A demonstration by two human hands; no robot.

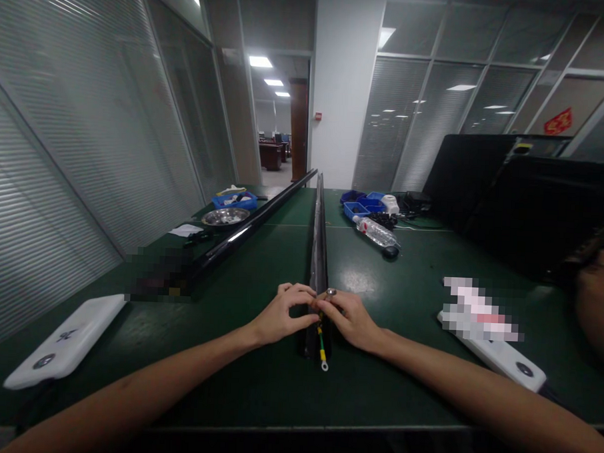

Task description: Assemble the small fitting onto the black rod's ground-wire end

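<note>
A long dark channel-shaped strip (319, 254) lies lengthwise on the green table, its near end between my hands. From that end comes a short green-and-yellow wire (322, 341) with a metal ring terminal (324, 366) pointing toward me. My left hand (283, 314) reaches in from the left, thumb and fingers bent in to the strip. My right hand (352, 319), with a ring on one finger, pinches at the same spot, its fingertips meeting those of the left. Whatever small part lies between the fingertips is hidden.
Left stand a second long black strip (246, 231), a metal bowl (226, 216), a blue basket (247, 203) and a white device (69, 340). Right are blue trays (370, 205), a plastic bottle (378, 233), another white device (506, 362), dark panels (547, 210) and another person's arm (599, 306).
</note>
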